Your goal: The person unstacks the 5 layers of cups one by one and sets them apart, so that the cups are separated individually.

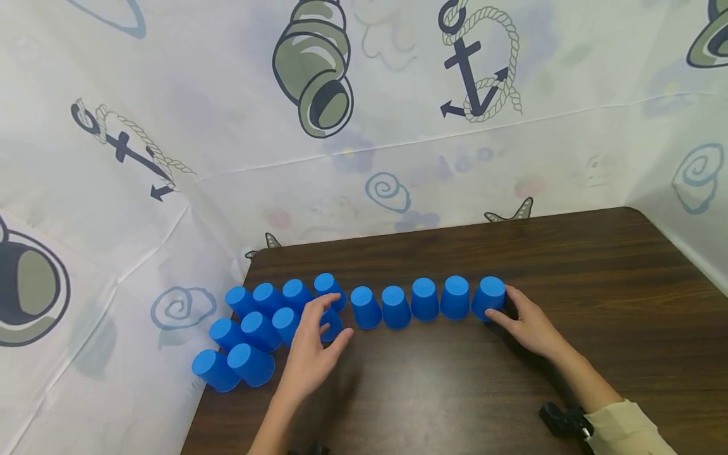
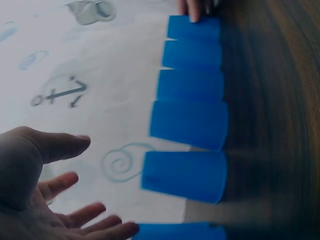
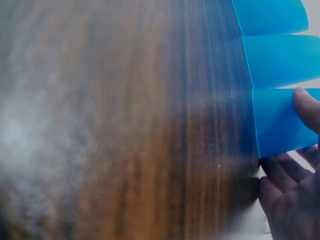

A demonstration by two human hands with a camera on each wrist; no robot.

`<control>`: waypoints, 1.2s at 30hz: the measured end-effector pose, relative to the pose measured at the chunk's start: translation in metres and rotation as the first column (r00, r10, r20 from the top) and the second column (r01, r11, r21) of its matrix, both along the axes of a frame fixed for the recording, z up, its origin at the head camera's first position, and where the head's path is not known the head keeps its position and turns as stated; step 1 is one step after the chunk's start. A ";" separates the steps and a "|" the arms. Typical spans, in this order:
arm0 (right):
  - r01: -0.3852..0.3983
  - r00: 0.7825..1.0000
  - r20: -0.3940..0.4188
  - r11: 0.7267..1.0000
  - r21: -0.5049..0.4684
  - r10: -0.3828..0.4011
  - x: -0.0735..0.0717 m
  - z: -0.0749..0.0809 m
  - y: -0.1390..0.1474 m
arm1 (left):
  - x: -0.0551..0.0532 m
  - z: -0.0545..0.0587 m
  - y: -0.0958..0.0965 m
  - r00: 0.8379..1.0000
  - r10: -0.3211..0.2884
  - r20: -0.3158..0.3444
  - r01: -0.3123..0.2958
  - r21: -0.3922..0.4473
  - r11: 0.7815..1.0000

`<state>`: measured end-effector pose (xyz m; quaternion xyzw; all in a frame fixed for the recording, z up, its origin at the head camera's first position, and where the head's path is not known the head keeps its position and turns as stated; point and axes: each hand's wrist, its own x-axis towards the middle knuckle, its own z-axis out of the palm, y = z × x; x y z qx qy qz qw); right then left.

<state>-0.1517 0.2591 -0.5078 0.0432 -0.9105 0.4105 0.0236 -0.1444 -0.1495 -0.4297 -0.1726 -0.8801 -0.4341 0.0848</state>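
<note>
Several blue plastic cups stand upside down on a dark wooden table. At the right end of a row, my right hand (image 1: pixel 526 322) holds the last cup (image 1: pixel 489 297), thumb on its front and fingers round its far right side. In the right wrist view, the thumb lies across that cup (image 3: pixel 280 122), and a neighbouring cup (image 3: pixel 280 60) stands against it. My left hand (image 1: pixel 313 357) hovers with spread fingers in front of a partly hidden cup (image 1: pixel 332 325). Nothing lies in the left hand (image 2: pixel 55 190) in the left wrist view.
More upturned cups stand in staggered rows at the table's left side, with a front cup (image 1: pixel 251 365) near the left edge. The brown table (image 1: pixel 443 392) meets a white patterned cloth (image 1: pixel 398 145) behind and at the sides. A black wrist device (image 1: pixel 563 420) sits by the right sleeve.
</note>
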 end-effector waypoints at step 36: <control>0.013 1.000 0.025 1.000 0.016 -0.013 -0.002 -0.001 0.001 | -0.044 -0.049 0.054 0.987 0.126 -0.102 -0.140 -0.136 0.981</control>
